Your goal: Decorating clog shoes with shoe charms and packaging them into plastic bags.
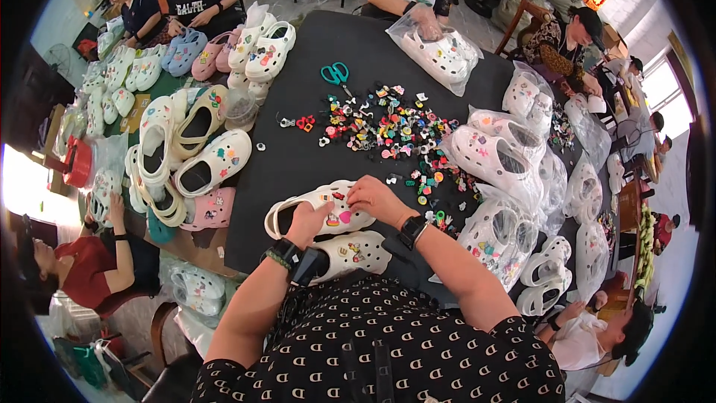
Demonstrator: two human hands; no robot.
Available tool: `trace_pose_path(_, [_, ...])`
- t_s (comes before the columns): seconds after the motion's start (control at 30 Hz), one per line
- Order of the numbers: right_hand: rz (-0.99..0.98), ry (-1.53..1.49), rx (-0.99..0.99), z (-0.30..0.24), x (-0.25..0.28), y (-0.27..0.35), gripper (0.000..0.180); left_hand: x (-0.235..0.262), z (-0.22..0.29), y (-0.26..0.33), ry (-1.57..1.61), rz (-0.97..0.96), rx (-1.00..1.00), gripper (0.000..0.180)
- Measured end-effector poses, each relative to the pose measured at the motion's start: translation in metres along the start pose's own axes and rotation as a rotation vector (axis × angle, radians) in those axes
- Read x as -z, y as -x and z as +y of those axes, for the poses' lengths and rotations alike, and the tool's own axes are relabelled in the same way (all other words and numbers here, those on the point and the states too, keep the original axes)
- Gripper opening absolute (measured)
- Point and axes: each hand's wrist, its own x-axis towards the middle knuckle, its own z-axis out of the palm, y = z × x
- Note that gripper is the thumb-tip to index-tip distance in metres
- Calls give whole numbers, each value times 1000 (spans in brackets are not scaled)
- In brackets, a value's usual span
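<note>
Black surface [298, 157], crowded workroom around it, several people seated at its edges. Left hand [307, 222] clenched around the side of a white clog [321, 209], steadying it near the 6 o'clock edge of the surface. Right hand [379, 199] pinching down onto the clog's upper, fingertips closed on something small (too small to tell what). Clog lying on its side, already carrying a pink heart charm and a few others. Second white clog [350, 254] just beside it at 6 o'clock, touching the left wrist. Dark watches on both wrists.

Outward at 12 o'clock from the hands: scattered heap of coloured charms [388, 130], spread across the middle of the surface. Teal scissors [335, 73] beyond the heap, further toward 12 o'clock. At 3 o'clock: bagged white clogs [492, 157] in clear plastic, piled toward the edge. At 9 o'clock: loose decorated clogs [201, 157], white, cream and pink, stacked off the black cover. At 12 o'clock, far edge: another person's hands in a clear bag of clogs [440, 48].
</note>
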Motion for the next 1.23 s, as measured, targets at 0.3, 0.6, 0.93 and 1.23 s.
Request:
trace_pose_path(0.3, [239,130,5,8,-30,15,10,-6,3,1,-95,71,19,26])
trace_pose_path(0.6, [318,-125,-300,-10,-31,5,6,4,-25,-17,-46,73,-23,26])
trace_pose_path(0.93, [122,-35,-104,2,-5,27,34,-12,24,12,-255,114,58,26])
trace_pose_path(1.23, [-169,-60,-364,10,7,-7,38,2,-12,-11,-14,-35,16,32])
